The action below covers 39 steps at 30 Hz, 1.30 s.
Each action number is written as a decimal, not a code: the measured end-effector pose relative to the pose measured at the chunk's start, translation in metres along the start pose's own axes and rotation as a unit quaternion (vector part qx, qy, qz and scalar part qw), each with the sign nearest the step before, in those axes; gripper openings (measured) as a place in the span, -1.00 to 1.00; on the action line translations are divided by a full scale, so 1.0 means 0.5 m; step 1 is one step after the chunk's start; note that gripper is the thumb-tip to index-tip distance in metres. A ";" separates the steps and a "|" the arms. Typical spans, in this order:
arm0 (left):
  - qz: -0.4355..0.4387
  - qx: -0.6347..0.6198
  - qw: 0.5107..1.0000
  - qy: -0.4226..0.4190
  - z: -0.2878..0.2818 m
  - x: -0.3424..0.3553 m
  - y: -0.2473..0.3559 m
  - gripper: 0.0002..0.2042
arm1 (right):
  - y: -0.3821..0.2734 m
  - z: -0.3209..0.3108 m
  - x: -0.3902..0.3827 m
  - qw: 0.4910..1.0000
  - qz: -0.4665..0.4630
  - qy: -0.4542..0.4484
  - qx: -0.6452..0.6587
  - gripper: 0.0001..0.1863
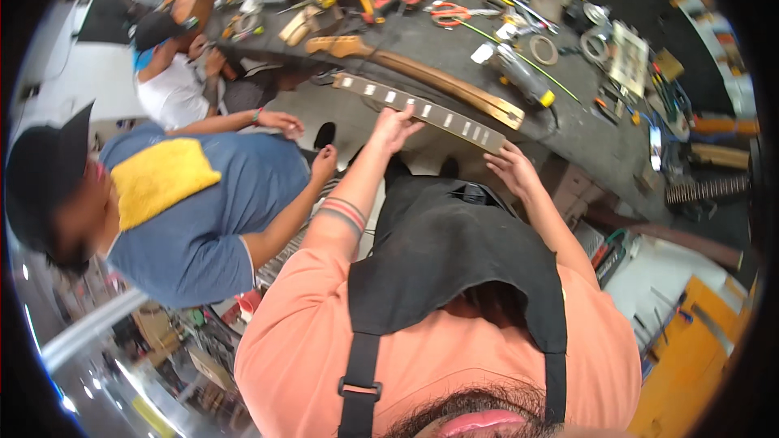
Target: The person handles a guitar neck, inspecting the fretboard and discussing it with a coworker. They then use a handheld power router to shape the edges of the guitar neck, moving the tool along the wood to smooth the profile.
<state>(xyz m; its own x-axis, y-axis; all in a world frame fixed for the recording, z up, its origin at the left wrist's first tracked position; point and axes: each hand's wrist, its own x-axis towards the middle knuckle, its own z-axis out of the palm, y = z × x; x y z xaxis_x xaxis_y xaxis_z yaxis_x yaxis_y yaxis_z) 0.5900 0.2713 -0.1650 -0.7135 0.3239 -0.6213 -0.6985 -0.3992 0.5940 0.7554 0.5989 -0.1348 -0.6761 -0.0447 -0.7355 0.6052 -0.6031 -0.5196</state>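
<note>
A long, flat guitar fretboard (pixel 438 116) with pale blocky inlays (pixel 390 97) is gripped near mid-length by the left hand (pixel 396 130) from eight o'clock; the right hand (pixel 511 169), fingers spread, meets its four o'clock end, its grip unclear. At twelve o'clock, a smooth brown wooden guitar neck (pixel 438 79) lies on the dark, scuffed bench (pixel 442 42).

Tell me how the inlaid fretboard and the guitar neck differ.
The inlaid fretboard is in the left hand, while the guitar neck lies on the workbench. The inlaid fretboard shows pale block inlays; the guitar neck shows brown wood with none visible. The inlaid fretboard is a straight strip, but the guitar neck has a headstock at its left end. Both are long and slim.
</note>
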 end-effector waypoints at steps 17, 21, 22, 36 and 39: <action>0.043 0.074 0.995 -0.047 0.027 -0.092 0.018 -0.66 | 0.013 -0.007 0.002 0.999 0.016 -0.037 0.006 -0.46; 0.059 0.072 0.996 -0.004 0.052 -0.107 0.004 -0.70 | 0.021 -0.003 -0.010 0.999 0.024 -0.025 0.006 -0.49; 0.060 0.078 0.995 0.007 0.056 -0.109 0.000 -0.70 | 0.025 -0.003 -0.012 0.999 0.025 -0.028 0.006 -0.49; 0.084 0.120 0.989 0.027 0.087 -0.153 0.001 -0.71 | 0.054 -0.028 -0.005 0.999 0.017 -0.034 0.007 -0.52; 0.083 0.124 0.988 0.031 0.091 -0.163 0.003 -0.71 | 0.062 -0.032 -0.002 0.999 0.015 -0.031 0.001 -0.52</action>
<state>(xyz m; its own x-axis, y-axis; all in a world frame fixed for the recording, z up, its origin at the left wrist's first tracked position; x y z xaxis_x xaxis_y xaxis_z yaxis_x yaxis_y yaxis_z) 0.6445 0.2836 -0.0902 -0.8199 0.2152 -0.5306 -0.5699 -0.2175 0.7924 0.7813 0.5931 -0.1571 -0.6829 -0.1121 -0.7218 0.6243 -0.6026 -0.4971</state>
